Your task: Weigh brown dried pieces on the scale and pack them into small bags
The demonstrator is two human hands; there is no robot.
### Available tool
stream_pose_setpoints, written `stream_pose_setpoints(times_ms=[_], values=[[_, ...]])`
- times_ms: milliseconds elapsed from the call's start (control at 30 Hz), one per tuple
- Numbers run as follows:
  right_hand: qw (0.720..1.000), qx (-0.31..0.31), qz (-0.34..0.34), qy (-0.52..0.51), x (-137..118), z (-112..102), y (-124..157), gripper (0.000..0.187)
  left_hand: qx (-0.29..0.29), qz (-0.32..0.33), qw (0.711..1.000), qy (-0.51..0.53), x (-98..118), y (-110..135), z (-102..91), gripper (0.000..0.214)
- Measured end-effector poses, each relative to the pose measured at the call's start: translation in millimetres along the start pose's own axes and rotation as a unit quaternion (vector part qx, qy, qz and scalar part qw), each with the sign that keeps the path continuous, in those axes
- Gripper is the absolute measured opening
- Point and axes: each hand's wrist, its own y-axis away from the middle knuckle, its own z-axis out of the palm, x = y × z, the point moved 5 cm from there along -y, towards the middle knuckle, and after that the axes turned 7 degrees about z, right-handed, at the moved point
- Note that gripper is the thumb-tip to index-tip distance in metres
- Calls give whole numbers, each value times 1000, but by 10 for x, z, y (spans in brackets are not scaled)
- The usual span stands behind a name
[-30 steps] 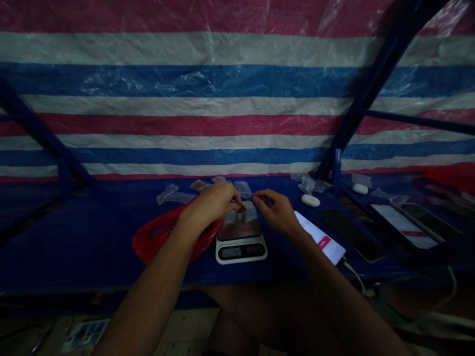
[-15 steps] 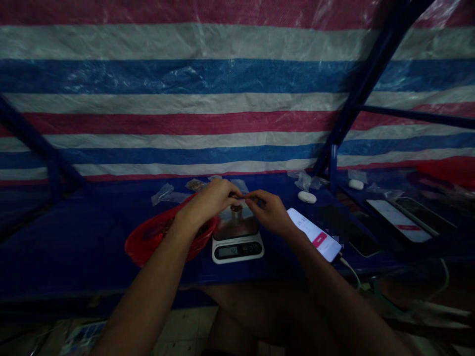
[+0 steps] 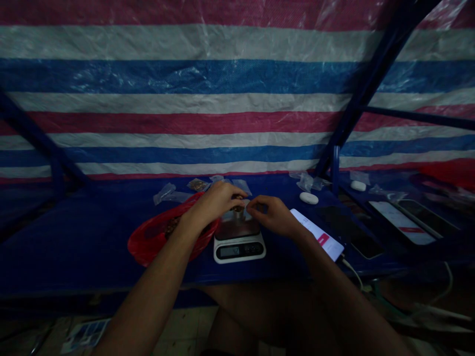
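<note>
A white kitchen scale with a lit display stands in the middle of the table. On its plate is a small metal cup with brown bits at its top. My left hand reaches over the cup, its fingers closed together at the rim; what they hold is too small and dark to name. Close by on the right, my right hand has thumb and fingertips pinched, their contents hidden. A red basin-like container of small brown pieces lies left of the scale, partly behind my left forearm.
Clear plastic bags lie along the back, one bag holding brown bits. To the right are a white oval case, a lit phone on a white cable, and more phones. Blue frame bars rise before a striped sheet.
My fingertips met above the cup around something thin and dark; now my hands are slightly apart, the right one lower. The view has shifted slightly.
</note>
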Motion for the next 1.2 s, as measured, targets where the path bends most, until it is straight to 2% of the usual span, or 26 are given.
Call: stream_pose_setpoints(times_ms=[233, 367, 433, 500, 600, 667, 767, 900, 1100, 1200], values=[[998, -53, -2, 39, 40, 164, -14, 10, -6, -1, 1000, -19, 10, 29, 13, 26], [997, -59, 3, 50, 64, 128, -15, 9, 21, 0, 1000, -14, -55, 78, -32, 27], [998, -35, 14, 42, 71, 47, -17, 10, 41, -8, 999, -34, -151, 111, -61, 29], [999, 16, 18, 27, 56, -46, -29, 14, 40, -21, 997, -63, -271, 139, -49, 31], [995, 100, 5, -12, -9, -117, -58, 18, -5, -28, 997, -78, -410, 162, 63, 32], [993, 116, -14, -25, -65, -76, -82, 17, -36, -27, 997, -69, -444, 168, 157, 32], [995, 92, -38, -13, -123, 48, -112, 15, -55, -32, 996, -58, -428, 179, 234, 30], [997, 60, -51, -5, -131, 132, -117, 16, -48, -9, 997, -54, -338, 212, 203, 28], [996, 79, -29, 14, -71, -78, -73, 27, -59, -14, 998, -30, -322, 246, 166, 19], [997, 48, -1, 61, 53, -130, -62, 21, -59, -12, 997, -47, -337, 246, 165, 20]])
